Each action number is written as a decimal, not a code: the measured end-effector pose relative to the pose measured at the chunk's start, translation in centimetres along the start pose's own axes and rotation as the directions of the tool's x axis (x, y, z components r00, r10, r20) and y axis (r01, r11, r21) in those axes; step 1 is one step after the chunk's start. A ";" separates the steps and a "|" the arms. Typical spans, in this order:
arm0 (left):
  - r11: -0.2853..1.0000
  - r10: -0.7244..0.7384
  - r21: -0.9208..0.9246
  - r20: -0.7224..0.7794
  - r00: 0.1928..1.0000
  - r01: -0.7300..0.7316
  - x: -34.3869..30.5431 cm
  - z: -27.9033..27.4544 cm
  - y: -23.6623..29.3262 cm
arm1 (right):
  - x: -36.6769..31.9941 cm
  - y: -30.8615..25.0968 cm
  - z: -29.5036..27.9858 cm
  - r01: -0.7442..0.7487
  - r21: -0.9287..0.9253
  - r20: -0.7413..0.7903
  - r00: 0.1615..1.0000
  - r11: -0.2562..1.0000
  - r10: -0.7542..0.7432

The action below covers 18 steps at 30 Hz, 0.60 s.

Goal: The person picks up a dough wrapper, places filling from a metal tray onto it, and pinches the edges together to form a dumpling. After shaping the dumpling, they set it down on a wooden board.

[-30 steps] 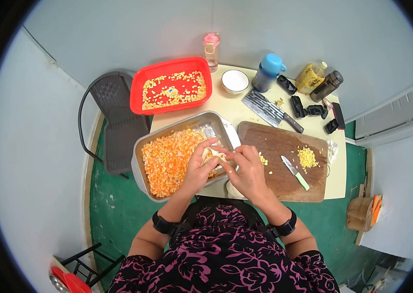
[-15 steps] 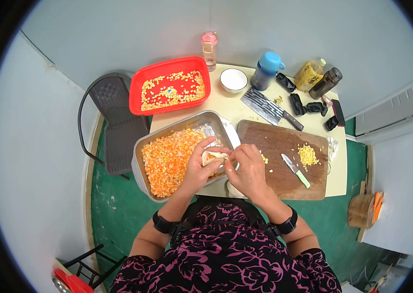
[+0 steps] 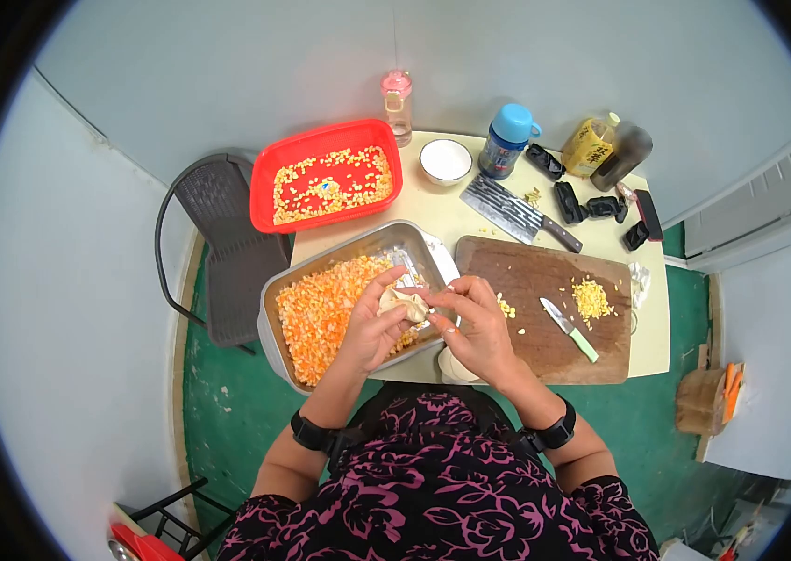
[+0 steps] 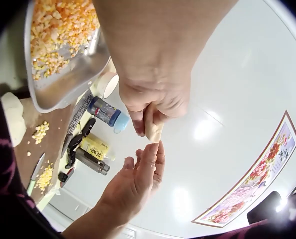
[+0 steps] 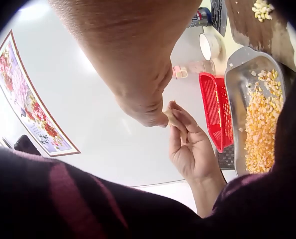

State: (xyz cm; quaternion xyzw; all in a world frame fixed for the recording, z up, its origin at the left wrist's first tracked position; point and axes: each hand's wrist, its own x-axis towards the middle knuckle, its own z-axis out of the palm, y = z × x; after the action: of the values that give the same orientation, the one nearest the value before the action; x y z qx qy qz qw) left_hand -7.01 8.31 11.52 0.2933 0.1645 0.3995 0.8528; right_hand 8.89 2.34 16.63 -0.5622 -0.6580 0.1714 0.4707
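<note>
Both hands meet over the right part of a metal tray (image 3: 267, 318) of orange and white chopped filling (image 3: 320, 309). The left hand (image 3: 369, 327) holds a pale dough wrapper (image 3: 402, 304) between thumb and fingers, its edges folded together. The right hand (image 3: 477, 329) pinches the wrapper's right edge with thumb and forefinger. In the left wrist view the dough (image 4: 154, 130) sticks out below the left hand's fingers, the right fingertips against it. The right wrist view shows the dough (image 5: 176, 122) between both hands. No filling shows in the folded dough.
A wooden board (image 3: 535, 309) on the right bears a green-handled knife (image 3: 571, 330) and chopped yellow bits. Behind stand a red basket (image 3: 264, 178), a white bowl (image 3: 446, 162), a cleaver (image 3: 507, 208), bottles and black items. More pale dough (image 3: 456, 366) lies by the front edge.
The wrapper was more open earlier, with orange filling showing; its edges are now drawn together over it. The hands stay close together at nearly the same place, and the head view has shifted slightly.
</note>
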 end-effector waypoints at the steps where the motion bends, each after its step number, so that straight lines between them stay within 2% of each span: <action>1: 1.000 -0.010 0.003 -0.003 1.000 0.010 0.0 0.0 0.0 | -0.1 0.0 0.0 -0.006 0.021 0.003 1.000 1.000 0.006; 10: 0.996 -0.062 0.060 0.012 0.998 0.061 -0.2 0.5 0.3 | -0.3 0.0 -0.1 0.000 0.018 0.019 1.000 1.000 0.000; 16: 0.991 -0.111 0.078 0.028 0.993 0.109 -0.3 0.7 0.5 | -0.4 0.2 -0.6 0.081 0.017 0.102 0.991 0.997 -0.082; 18: 0.990 -0.109 0.095 0.039 0.993 0.105 -0.3 0.5 0.3 | -0.5 0.7 -0.5 0.094 0.009 0.076 0.993 0.996 -0.095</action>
State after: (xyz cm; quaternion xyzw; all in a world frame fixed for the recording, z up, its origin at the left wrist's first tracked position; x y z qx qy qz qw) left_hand -7.11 8.10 12.10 0.3320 0.1794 0.3386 0.8619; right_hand 9.62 1.90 16.14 -0.5224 -0.7010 0.1720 0.4541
